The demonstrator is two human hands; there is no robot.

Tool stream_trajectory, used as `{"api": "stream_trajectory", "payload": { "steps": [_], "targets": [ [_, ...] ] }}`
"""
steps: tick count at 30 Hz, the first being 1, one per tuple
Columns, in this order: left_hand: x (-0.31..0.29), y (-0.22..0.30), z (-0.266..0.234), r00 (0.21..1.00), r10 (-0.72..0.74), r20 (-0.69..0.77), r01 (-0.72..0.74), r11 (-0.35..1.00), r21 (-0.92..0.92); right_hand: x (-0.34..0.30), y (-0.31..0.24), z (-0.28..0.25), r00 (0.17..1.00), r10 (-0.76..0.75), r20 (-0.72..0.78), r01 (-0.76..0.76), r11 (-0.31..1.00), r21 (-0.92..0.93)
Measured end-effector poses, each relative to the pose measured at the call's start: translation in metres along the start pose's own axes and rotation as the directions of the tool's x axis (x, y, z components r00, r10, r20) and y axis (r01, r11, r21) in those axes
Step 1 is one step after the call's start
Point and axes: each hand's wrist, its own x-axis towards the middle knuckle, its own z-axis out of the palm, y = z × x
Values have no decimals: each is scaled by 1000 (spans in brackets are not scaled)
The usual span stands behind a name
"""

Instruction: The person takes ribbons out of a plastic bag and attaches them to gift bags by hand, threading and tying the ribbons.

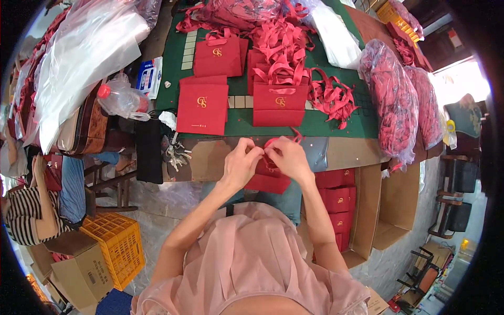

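At the near edge of the counter (205, 156), my right hand (290, 157) pinches red ribbon (270, 142) over a red bag (268, 184); my left hand's (239, 164) fingertips meet narrowly beside it, on what I can't tell. I'd best keep the ribbon untwisted and the bag steady.

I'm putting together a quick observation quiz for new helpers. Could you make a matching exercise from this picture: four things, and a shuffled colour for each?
Things:
1. Crate
2. Bag at the left hand and right hand
3. Bottle
4. Wearer's top

Colours:
A. Pink
B. Clear, with a red cap
C. Yellow
D. Red

Pairs: 1-C, 2-D, 3-B, 4-A
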Motion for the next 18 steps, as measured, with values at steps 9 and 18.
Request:
{"api": "stream_trajectory", "payload": {
  "steps": [9,18],
  "targets": [
    [-4,-8,-1,988,153,-30,-153,988,14,25,36,-3,929,-4,369,-152,907,393],
    [5,-10,-9,992,127,14,-125,985,-118,26,36,8,929,-59,365,-163,821,547]
  ]
}}
